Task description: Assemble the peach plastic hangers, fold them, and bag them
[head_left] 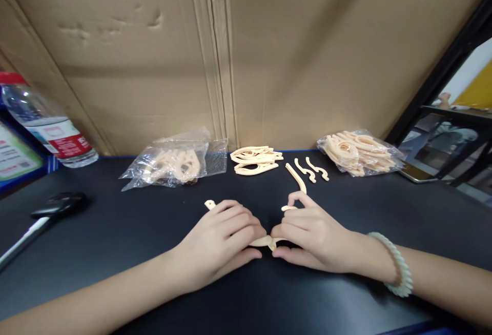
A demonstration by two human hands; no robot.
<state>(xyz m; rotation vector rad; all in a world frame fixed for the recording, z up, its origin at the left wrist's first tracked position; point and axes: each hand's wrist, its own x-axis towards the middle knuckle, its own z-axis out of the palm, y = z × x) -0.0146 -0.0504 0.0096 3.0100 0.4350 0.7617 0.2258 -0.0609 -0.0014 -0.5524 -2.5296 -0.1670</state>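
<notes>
Both hands meet low in the middle of the black desk, closed around the same thing: a thin cream-coloured plastic piece pinched where the fingertips come together. The left hand has its fingers curled over it, and a small end of pale plastic sticks out just past the far side of the knuckles. The right hand grips from the other side, with another bit of the cream plastic poking up by the bent index finger. How these bits join under the fingers I can't tell, it's all covered. The right wrist wears a pale beaded bracelet.

Further back, near the brown cardboard wall, there's a small stack of cream plastic loop-shaped pieces roughly in the middle. Just right of it lie a few loose curved cream plastic strips. Right of those is a clear plastic bag stuffed with the same cream parts, and left of the stack another clear bag, flatter, with a few parts inside.

Far left, a clear plastic water bottle with a red cap and red label lies on its side, and nearer on the left sits a black-headed tool with a white handle.
</notes>
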